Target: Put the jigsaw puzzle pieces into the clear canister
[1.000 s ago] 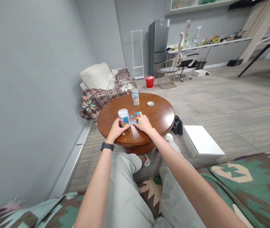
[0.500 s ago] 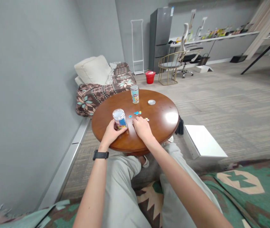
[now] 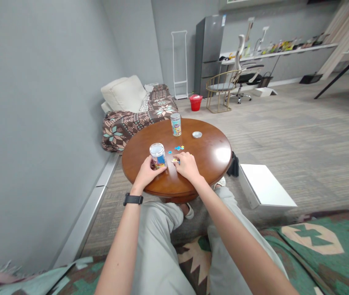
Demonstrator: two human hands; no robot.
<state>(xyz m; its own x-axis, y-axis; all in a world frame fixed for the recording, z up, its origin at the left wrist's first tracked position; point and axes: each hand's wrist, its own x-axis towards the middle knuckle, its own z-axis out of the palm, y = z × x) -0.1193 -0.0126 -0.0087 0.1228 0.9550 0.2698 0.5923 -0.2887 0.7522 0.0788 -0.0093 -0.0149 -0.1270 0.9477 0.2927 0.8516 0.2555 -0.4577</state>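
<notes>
My left hand (image 3: 147, 172) is wrapped round the lower part of an open tin can (image 3: 158, 157) with a colourful printed label, which stands upright on the round wooden table (image 3: 137, 141). The can's mouth faces up and its inside looks pale. Just to its right, my right hand (image 3: 187, 164) has its fingers closed on small puzzle pieces (image 3: 176, 161), yellow and dark, low over the tabletop. A few blue and yellow puzzle pieces (image 3: 179, 148) lie beyond that hand, with a single blue piece (image 3: 169, 152) nearer the can.
A second, closed tin can (image 3: 176, 125) stands at the table's far side. To its right lies a loose silver lid (image 3: 197, 134). A white box (image 3: 266, 184) sits on the floor at right, and a patterned couch (image 3: 137, 119) stands behind the table.
My right hand has drawn the pieces beside it together under its fingers, and they now show at its fingertips. The left hand keeps its hold on the can. The view has shifted slightly.
</notes>
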